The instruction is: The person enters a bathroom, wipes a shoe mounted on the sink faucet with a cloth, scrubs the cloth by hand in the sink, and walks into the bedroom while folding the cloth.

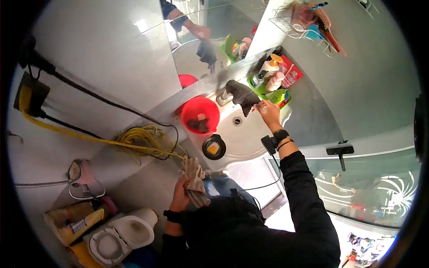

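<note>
The right hand [269, 113] reaches over the sink [257, 134], its fingers closed in a pinch on the lower edge of a dark cloth [243, 94]. The cloth stretches from the tap [223, 98] to that hand, above the basin. The left hand [179, 196] is down beside the sink, its fingers wrapped around a bunched striped cloth [194, 178] — the folds stick out above and below the grip.

A red bowl [187, 109] stands at the left of the basin with a dark, wet-looking piece of cloth [199, 125] inside. Just below it, a round black dish [208, 153] holds a yellowish bar of soap [213, 148]. Behind the basin, a green tray [254, 88] carries bottles [270, 67], with a red box [291, 73] beside them.

The red box has pale printing, and a yellow package [87, 221] near the toilet [134, 228] bears dark lettering — both too small to read. No brand can be made out on the bottles.
</note>
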Demonstrator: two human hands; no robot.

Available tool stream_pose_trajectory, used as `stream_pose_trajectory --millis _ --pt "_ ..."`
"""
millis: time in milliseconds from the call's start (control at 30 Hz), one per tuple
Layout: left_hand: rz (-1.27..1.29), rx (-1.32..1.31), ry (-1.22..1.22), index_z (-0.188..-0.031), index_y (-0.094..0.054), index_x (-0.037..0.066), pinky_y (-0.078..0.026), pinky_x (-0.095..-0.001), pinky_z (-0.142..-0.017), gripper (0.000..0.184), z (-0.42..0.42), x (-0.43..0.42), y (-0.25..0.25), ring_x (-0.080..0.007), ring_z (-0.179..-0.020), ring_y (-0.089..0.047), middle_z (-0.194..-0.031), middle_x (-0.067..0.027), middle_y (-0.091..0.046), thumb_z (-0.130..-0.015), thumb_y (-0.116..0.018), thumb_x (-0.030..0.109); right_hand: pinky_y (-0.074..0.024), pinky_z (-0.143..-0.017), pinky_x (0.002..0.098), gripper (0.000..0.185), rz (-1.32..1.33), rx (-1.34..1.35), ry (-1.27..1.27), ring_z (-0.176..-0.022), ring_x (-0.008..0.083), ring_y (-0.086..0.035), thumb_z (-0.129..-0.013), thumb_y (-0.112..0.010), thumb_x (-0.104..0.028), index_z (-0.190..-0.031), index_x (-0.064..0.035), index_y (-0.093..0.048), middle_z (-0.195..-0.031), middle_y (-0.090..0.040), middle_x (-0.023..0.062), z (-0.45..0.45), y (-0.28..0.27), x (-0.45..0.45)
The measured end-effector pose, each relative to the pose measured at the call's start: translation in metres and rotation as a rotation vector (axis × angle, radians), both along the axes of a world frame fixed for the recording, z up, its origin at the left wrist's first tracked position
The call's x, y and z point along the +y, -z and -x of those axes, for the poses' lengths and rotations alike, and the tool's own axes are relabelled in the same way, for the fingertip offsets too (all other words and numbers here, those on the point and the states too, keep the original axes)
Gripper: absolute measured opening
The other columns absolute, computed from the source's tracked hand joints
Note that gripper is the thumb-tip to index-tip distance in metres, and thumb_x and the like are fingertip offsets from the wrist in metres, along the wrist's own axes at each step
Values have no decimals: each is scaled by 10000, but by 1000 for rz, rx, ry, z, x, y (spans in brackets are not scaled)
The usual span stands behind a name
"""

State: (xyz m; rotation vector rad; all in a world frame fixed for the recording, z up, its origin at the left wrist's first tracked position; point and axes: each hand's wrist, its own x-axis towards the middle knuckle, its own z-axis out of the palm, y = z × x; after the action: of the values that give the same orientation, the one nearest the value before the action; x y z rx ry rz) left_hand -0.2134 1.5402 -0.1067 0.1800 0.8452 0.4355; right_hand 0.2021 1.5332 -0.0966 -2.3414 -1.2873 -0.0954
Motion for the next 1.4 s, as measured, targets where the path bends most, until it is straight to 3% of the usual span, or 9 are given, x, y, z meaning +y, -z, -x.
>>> stream_pose_trajectory --millis 300,467,633,700,867,1033,1167,1200,1400 --pt "-20 -78 -80 -1121 -361 -2 -428 -366 -752 390 15 -7 -7 -244 -888 -502 -1007 -132 -490 -778 -398 179 -345 -692 318 304 -46 53 -5 -764 172 -540 -665 -572 -319 -870 -95 -552 -818 -569 24 0 13 -1" --pt "18 -125 -185 -1132 -356 27 -424 -361 -774 392 30 -12 6 -246 -911 -498 -1042 -120 -481 -766 -419 154 -397 -627 291 477 -352 168 259 -693 175 -472 -642 -648 -259 -975 11 -438 -805 -486 93 27 33 -22" --pt "130 -112 -338 -1133 -352 27 -398 -364 -817 379 56 -28 33 -247 -943 -483 -1057 -126 -475 -776 -408 142 -395 -528 230 352 -152 382 333 -567 108 -463 -678 -625 -250 -880 7 -497 -678 -507 51 80 72 -26" --pt "148 -93 -372 -1135 -351 26 -388 -366 -830 375 64 -33 38 -246 -952 -477 -1060 -126 -474 -781 -403 139 -371 -455 208 284 -185 859 346 -492 92 -436 -724 -573 -225 -864 17 -525 -639 -492 39 93 79 -12" --pt "236 -67 -504 -1112 -388 30 -380 -366 -834 346 86 -52 56 -237 -955 -477 -1063 -123 -475 -807 -397 191 -361 -440 211 271 -131 1058 269 -500 95 -430 -783 -484 -216 -950 -4 -508 -666 -479 47 79 90 39" --pt "254 -54 -548 -1114 -390 23 -383 -360 -830 379 94 -66 79 -231 -954 -478 -1065 -118 -476 -814 -408 254 -377 -531 282 187 -564 1588 485 -630 165 -418 -801 -422 -156 -986 -152 -390 -876 -479 77 64 96 94" --pt "220 2 -562 -1116 -385 16 -396 -355 -814 396 95 -65 74 -228 -938 -484 -1052 -114 -484 -810 -416 265 -365 -566 294 206 -463 1516 399 -691 182 -401 -799 -419 -165 -995 -139 -359 -943 -456 100 76 95 110" --pt "219 4 -557 -1116 -385 16 -396 -355 -814 396 95 -63 71 -228 -938 -484 -1052 -114 -484 -810 -416 265 -381 -551 294 333 -375 1599 355 -674 187 -436 -813 -399 -162 -1125 -75 -321 -921 -476 104 74 94 109" --pt "169 -43 -494 -1113 -389 29 -408 -354 -795 387 93 -49 65 -229 -910 -491 -1038 -113 -484 -804 -428 258 -380 -519 239 345 5 1574 164 -570 141 -463 -788 -451 -161 -1080 14 -399 -797 -525 95 105 50 57"
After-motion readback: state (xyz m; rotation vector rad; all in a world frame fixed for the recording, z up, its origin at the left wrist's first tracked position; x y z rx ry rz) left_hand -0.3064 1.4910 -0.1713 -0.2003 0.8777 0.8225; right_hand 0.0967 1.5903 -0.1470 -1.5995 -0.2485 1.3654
